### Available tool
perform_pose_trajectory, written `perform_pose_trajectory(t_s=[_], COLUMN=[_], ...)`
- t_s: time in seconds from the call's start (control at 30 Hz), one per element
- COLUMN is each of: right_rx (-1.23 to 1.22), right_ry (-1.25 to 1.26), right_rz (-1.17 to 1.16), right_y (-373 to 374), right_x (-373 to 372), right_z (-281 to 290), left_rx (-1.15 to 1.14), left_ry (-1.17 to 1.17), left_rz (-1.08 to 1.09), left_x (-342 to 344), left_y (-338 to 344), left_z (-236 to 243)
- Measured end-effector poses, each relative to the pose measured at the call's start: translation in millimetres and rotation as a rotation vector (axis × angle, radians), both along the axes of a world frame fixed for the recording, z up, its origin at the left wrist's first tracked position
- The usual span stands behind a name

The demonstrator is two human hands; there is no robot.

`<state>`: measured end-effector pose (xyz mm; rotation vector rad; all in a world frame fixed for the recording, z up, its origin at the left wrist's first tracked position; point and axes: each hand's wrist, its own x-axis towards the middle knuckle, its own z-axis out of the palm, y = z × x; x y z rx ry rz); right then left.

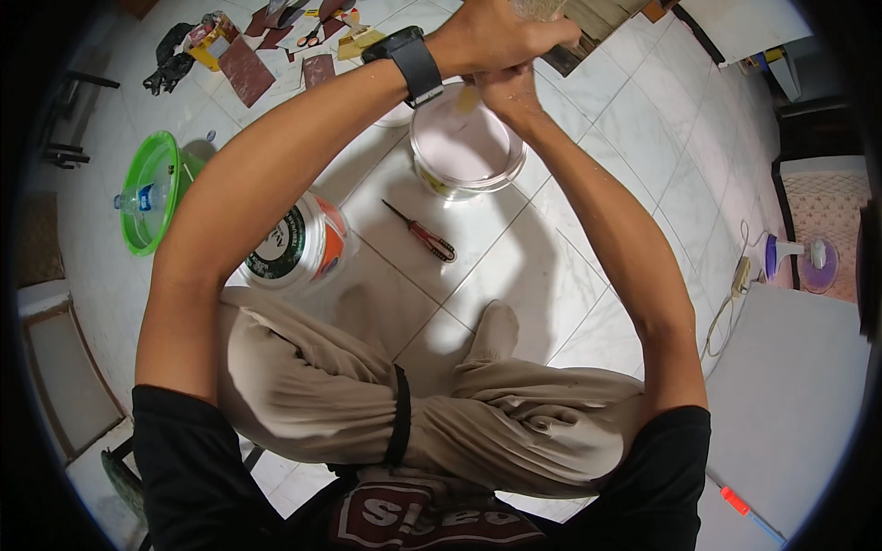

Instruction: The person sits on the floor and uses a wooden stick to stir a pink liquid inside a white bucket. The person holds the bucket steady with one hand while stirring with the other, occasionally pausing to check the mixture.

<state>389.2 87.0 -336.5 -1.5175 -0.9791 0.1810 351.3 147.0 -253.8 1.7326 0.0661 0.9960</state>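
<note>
And there's the left hand (503,39), curled around a translucent thing (538,8) at the top edge, right hand (508,88) pressed beneath, its grip impossible to tell, while the round, pale-filled bucket (459,187) sits just bodyward, nearer the right hand.

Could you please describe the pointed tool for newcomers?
On the tiled floor, find the open bucket with pale contents. Below it in view, right of the orange-sided tub, lies the pointed tool: unlike those round containers, it is slim, with a red-and-black handle.
</note>
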Motion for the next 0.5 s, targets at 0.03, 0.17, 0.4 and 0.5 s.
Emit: perform_pose_trajectory(t_s=[0.03, 0.17, 0.4, 0.5], right_rx=[-0.039, -0.215, 0.032, 0.131], right_ry=[-0.058, 0.060, 0.321, -0.270], right_rz=[0.008, 0.109, 0.175, -0.012], right_y=[-5.7, 2.9, 8.8, 9.4], right_x=[10.4, -8.9, -19.9, -3.8], right_z=[-1.4, 16.5, 10.1, -5.4], left_rx=[0.080, -0.458, -0.113, 0.046], left_ry=[0.000, 0.332, 0.197, -0.098], left_rz=[-0.341, -0.628, -0.189, -0.092], left_x=[-21.6, -24.4, -28.8, -27.6], left_y=[11.0, 50.2, 17.0, 11.7], left_z=[8.0, -9.1, 23.7, 4.8])
